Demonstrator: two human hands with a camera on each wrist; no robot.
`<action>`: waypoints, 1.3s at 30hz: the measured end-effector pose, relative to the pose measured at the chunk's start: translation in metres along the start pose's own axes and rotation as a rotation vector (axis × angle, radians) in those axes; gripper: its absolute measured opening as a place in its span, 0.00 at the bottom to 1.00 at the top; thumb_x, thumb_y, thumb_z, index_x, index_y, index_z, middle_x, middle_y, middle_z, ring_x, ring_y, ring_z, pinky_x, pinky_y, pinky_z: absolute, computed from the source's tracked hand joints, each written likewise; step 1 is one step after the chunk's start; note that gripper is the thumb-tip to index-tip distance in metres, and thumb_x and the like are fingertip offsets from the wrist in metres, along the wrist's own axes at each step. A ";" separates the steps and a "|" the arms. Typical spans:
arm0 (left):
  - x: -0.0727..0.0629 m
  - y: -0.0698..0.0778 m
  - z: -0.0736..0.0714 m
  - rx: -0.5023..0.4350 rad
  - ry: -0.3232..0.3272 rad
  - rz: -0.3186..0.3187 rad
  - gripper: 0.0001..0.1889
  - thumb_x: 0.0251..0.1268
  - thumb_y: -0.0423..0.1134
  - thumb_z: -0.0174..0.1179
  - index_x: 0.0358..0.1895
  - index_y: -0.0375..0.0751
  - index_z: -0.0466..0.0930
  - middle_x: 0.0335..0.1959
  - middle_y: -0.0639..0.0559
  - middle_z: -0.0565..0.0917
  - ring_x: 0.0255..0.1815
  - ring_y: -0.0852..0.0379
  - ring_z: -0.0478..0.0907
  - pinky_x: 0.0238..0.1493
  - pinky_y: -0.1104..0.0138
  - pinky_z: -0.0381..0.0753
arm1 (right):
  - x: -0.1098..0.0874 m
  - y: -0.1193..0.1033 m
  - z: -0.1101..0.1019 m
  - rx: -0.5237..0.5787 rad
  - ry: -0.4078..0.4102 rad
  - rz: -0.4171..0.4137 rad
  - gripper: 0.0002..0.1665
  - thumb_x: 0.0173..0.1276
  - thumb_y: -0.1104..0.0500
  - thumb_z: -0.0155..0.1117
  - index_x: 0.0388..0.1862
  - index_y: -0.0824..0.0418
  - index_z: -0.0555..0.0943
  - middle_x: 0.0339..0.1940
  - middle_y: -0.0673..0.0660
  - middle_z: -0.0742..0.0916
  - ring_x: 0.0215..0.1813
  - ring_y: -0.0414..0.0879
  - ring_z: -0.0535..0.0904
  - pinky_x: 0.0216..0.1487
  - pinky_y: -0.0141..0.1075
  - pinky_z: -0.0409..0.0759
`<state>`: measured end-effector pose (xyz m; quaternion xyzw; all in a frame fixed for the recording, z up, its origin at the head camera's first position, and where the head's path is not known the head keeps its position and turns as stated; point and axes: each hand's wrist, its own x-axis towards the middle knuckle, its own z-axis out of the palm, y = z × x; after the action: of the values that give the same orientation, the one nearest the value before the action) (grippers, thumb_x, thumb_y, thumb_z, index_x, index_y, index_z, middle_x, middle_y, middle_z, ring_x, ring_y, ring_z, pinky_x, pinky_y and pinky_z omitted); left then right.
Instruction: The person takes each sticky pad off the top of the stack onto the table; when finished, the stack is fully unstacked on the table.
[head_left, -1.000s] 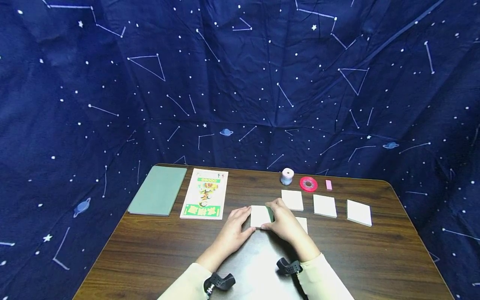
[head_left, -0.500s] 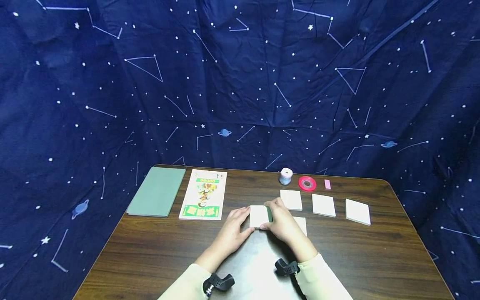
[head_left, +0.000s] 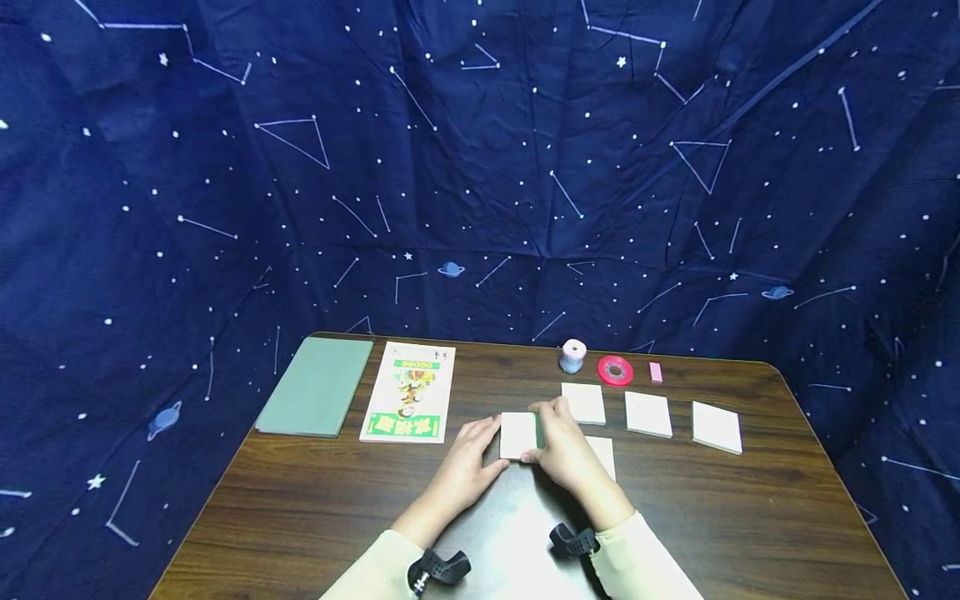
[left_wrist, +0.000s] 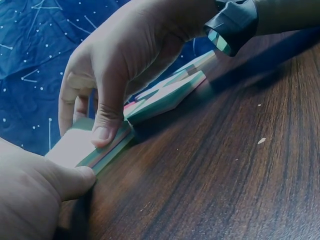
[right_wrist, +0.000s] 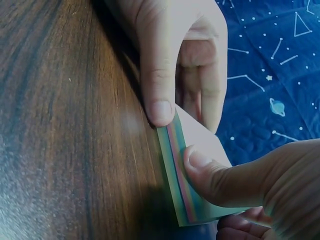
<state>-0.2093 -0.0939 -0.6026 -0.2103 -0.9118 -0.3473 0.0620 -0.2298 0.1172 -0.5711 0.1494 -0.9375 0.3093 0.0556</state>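
A small stack of square paper sheets point(head_left: 517, 436), white on top, lies on the table between my two hands. A green strip shows along its right side. My left hand point(head_left: 461, 467) holds the stack's left side, fingers at the far corner and thumb at the near edge. From the right, my right hand point(head_left: 566, 450) grips the other side, its thumb point(left_wrist: 103, 132) against the near edge. The wrist views show layered green and pink edges point(right_wrist: 179, 172) on the stack. Another white square stack point(head_left: 602, 452) lies partly hidden behind my right forearm.
More white square stacks point(head_left: 648, 414) lie to the right. Behind them stand a white-and-blue spool point(head_left: 572, 357), a red ring-shaped roll point(head_left: 615, 371) and a small pink block point(head_left: 656, 372). At the left lie a printed booklet point(head_left: 408, 392) and a green board-like sheet point(head_left: 315, 387).
The head view has shifted slightly. Both hands stay on the same stack, with little visible movement.
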 end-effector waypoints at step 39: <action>0.000 0.003 0.000 0.043 -0.004 -0.030 0.26 0.74 0.38 0.71 0.71 0.33 0.81 0.77 0.45 0.80 0.78 0.43 0.75 0.80 0.49 0.74 | -0.037 0.041 -0.069 0.744 0.117 0.213 0.21 0.76 0.65 0.72 0.63 0.69 0.76 0.39 0.56 0.80 0.22 0.34 0.68 0.23 0.28 0.71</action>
<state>-0.2078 -0.0917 -0.6004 -0.1961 -0.9223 -0.3278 0.0594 -0.2065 0.1990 -0.5465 0.0434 -0.7669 0.6400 0.0185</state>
